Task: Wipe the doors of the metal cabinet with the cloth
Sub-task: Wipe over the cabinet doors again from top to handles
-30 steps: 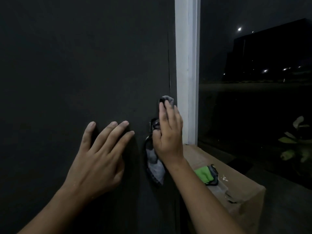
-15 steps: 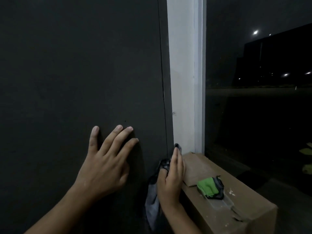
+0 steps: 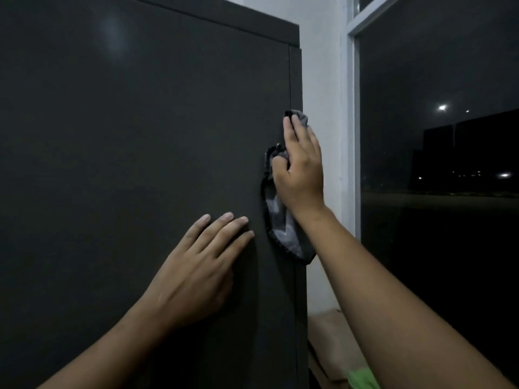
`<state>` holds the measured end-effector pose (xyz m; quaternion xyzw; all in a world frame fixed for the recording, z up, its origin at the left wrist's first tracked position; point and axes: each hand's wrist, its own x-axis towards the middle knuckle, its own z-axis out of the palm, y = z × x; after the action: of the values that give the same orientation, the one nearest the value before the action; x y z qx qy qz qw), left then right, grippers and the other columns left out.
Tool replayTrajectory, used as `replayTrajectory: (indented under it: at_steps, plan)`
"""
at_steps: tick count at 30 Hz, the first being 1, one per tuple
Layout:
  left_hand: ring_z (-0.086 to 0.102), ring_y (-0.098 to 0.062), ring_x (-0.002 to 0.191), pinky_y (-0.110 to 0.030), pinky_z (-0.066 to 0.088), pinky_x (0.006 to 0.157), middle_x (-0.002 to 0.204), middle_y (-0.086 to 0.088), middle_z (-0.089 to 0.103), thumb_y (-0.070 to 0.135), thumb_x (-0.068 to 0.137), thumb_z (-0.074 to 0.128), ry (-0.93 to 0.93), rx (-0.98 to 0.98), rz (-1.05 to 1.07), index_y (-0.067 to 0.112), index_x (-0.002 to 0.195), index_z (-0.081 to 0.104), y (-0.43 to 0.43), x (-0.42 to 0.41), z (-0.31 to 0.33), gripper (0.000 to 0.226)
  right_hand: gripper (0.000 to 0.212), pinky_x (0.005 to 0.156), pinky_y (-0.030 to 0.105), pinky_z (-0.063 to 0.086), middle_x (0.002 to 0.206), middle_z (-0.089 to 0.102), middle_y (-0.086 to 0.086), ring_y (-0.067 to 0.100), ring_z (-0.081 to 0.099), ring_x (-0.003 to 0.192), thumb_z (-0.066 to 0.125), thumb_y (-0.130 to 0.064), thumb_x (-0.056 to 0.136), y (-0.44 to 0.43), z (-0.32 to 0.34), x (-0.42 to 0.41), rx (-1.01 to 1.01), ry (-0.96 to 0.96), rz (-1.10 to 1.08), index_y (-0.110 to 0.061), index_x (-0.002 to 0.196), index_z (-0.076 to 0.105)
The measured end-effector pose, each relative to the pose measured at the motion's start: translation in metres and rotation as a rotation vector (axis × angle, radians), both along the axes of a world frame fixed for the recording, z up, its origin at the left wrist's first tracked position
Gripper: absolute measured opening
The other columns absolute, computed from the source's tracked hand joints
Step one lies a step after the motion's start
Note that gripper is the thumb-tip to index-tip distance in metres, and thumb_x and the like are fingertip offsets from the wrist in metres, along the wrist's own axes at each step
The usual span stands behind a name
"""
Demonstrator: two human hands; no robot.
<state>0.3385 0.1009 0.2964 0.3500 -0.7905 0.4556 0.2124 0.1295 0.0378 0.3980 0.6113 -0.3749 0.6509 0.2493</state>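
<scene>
From the head view, the dark door (image 3: 140, 136) of the metal cabinet fills the left and middle of the scene, its right edge running down just beside a strip of white wall (image 3: 320, 80). The right hand (image 3: 302, 169) presses the cloth (image 3: 283, 228) flat against the door close to that edge. Its fingers (image 3: 297, 130) lie nearly straight over the fabric, with a grey tip of cloth poking out above them. The thumb is bent in against a bunched fold and seems to pinch it, likely so the cloth travels with the hand instead of sliding off. The loose lower part of the cloth hangs below the wrist, against the door.

The left hand (image 3: 196, 273) rests lower and further left on the same door. Its fingers are spread, straight and flat on the metal, and it holds nothing. It probably braces the door so that it does not give under the wiping pressure.

To the right, a white-framed window (image 3: 438, 192) shows a dark outdoor scene with a few lights. At the bottom, a cardboard surface (image 3: 331, 346) and a scrap of something green (image 3: 362, 379) show beside the right forearm.

The wiping looks to be at the door's right margin. How much of the doors is already clean cannot be told in this dim light.
</scene>
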Motion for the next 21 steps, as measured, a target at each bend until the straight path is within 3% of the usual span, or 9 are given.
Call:
replayTrajectory:
  at_steps: [4,9,13,15,21]
  plan:
    - [0.037,-0.024,0.141,-0.043,0.018,0.119,0.151,-0.007,0.044,0.034,0.091,0.040,0.085,-0.041,-0.020,0.018,0.143,0.050,0.003,0.014,0.034,0.055,0.062,0.123,0.044,0.023,0.158,0.037,0.008,0.028,0.025,0.149,0.041,-0.017,0.089,0.003,-0.008,0.004,-0.060,0.069,-0.020,-0.011,0.151,0.041]
    - [0.039,-0.029,0.137,-0.041,0.022,0.119,0.145,-0.011,0.047,0.030,0.088,0.041,0.154,-0.078,-0.024,0.016,0.138,0.054,0.011,0.038,0.071,0.053,0.063,0.117,0.052,0.028,0.155,0.041,0.004,0.028,0.030,0.148,0.057,-0.020,0.084,0.013,-0.097,0.006,-0.180,0.587,-0.049,-0.015,0.146,0.046]
    - [0.041,-0.032,0.135,-0.045,0.019,0.119,0.143,-0.013,0.048,0.032,0.089,0.039,0.157,-0.121,0.044,0.016,0.135,0.058,0.018,0.062,0.094,0.052,0.057,0.110,0.057,0.037,0.151,0.048,0.000,0.027,0.038,0.144,0.063,-0.019,0.085,0.008,-0.118,-0.002,-0.267,0.747,-0.100,-0.018,0.141,0.054]
    - [0.042,-0.032,0.136,-0.048,0.021,0.119,0.145,-0.011,0.047,0.035,0.091,0.037,0.150,-0.128,0.069,0.019,0.136,0.057,0.021,0.081,0.100,0.052,0.055,0.111,0.060,0.034,0.149,0.050,-0.001,0.027,0.039,0.144,0.057,-0.018,0.086,0.005,-0.103,-0.009,-0.265,0.672,-0.121,-0.021,0.141,0.054]
    - [0.043,-0.029,0.136,-0.054,0.025,0.116,0.150,-0.008,0.045,0.040,0.095,0.037,0.109,-0.157,0.086,0.025,0.139,0.055,0.033,0.128,0.099,0.049,0.057,0.119,0.052,0.026,0.153,0.045,0.002,0.030,0.031,0.147,0.044,-0.019,0.086,0.004,0.002,0.005,-0.092,0.036,-0.030,-0.018,0.143,0.053]
